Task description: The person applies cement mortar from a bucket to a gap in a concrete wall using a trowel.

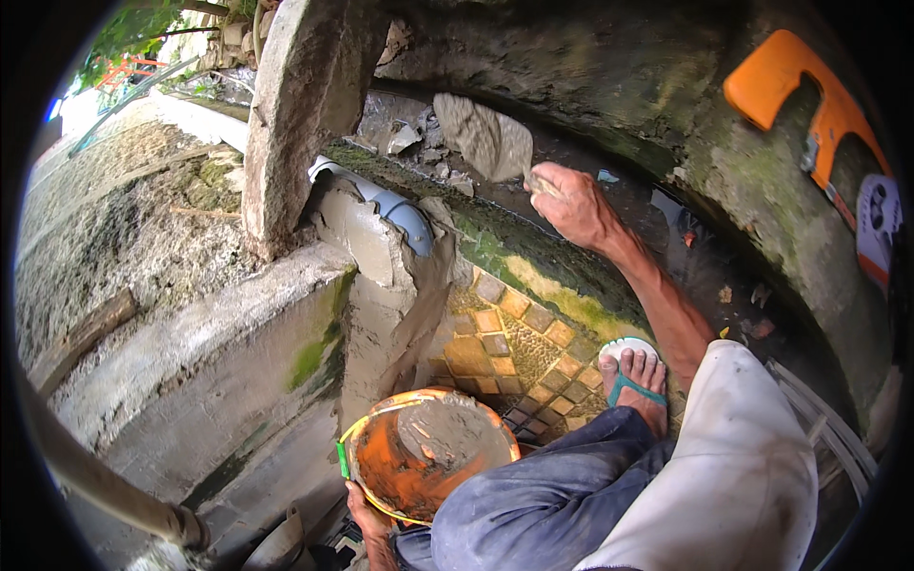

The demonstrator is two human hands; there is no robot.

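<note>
My right hand [576,205] is closed round the handle of a trowel [484,138], raised over the dark channel; its blade looks coated with grey mortar. At the lower middle, my left hand [369,519] grips the side of an orange bucket [367,440] near its rim. Wet grey mortar [452,428] lies inside the bucket, which tilts against my leg. Ahead of it, a grey pipe with an elbow [400,214] sits in a mortared block [367,238], which covers its lower side.
A rough concrete post [300,124] stands beside the pipe. Low concrete walls [219,352] run along the left. My sandalled foot [633,376] is on patterned tiles [505,347]. An orange hook-shaped tool [781,81] rests at the upper right. Rubble [433,143] lies in the channel.
</note>
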